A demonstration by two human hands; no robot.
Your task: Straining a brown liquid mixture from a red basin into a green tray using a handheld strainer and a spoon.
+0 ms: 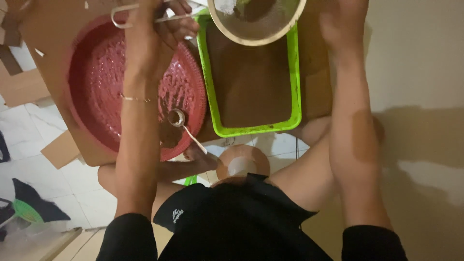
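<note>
Sieve (256,19) of wire mesh with a pale round rim hangs over the far end of the green tray (296,72), some dark powder lying in its mesh. My left hand (162,24) is clamped on the sieve's wire handle (145,17), fingers curled over the metal loop, with the mesh bowl just to the right of that hand. A thin bracelet (135,99) sits on the left wrist.

My right hand (340,24) is raised just to the right of the sieve's rim, fingers apart and blurred; I cannot tell whether it touches the rim, and it holds nothing.

The green tray lies between my two forearms, below the sieve, its floor covered with an even layer of brown powder (251,82). Under my left forearm, to the left of the tray and touching its edge, lies a round red perforated tray (96,82) with brown residue across it. A metal spoon (181,123) rests on the near rim of the red tray, bowl up and holding some brown matter, handle pointing toward me. Both trays sit on brown cardboard (53,34) over a white tiled floor (29,130).

Nearer to me than both hands, by my knee, stands a roll of tape (241,164).
</note>
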